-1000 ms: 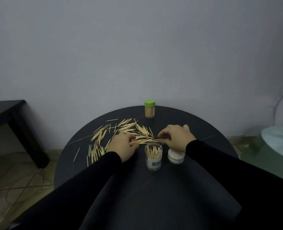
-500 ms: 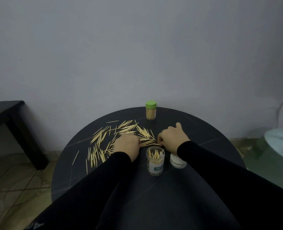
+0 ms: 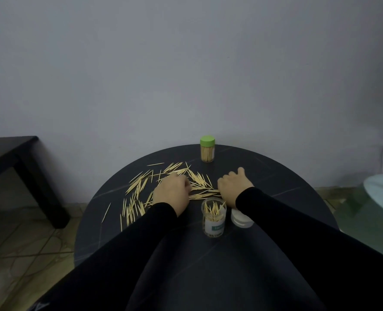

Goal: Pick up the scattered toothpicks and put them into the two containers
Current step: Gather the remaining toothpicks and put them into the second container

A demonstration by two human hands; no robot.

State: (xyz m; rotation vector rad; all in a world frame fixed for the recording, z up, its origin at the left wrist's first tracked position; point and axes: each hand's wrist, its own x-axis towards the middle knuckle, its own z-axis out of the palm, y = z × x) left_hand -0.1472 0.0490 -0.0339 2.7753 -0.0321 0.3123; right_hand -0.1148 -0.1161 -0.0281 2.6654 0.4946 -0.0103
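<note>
Both hands knuckles-up on worktop (image 3: 276, 176): left hand (image 3: 171, 190) curled over scattered toothpicks (image 3: 139, 189), right hand (image 3: 234, 187) curled beside open jar (image 3: 213, 217); grip on toothpicks not discernible.

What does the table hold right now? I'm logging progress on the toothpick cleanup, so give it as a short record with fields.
surface: round dark table
loose toothpicks: many, scattered left of centre
open jar: near edge, partly filled, upright
green-lidded jar: far edge, closed, full
white lid: beside open jar
left hand: on the toothpicks, fingers curled
right hand: at the pile's right end, grip hidden
</note>
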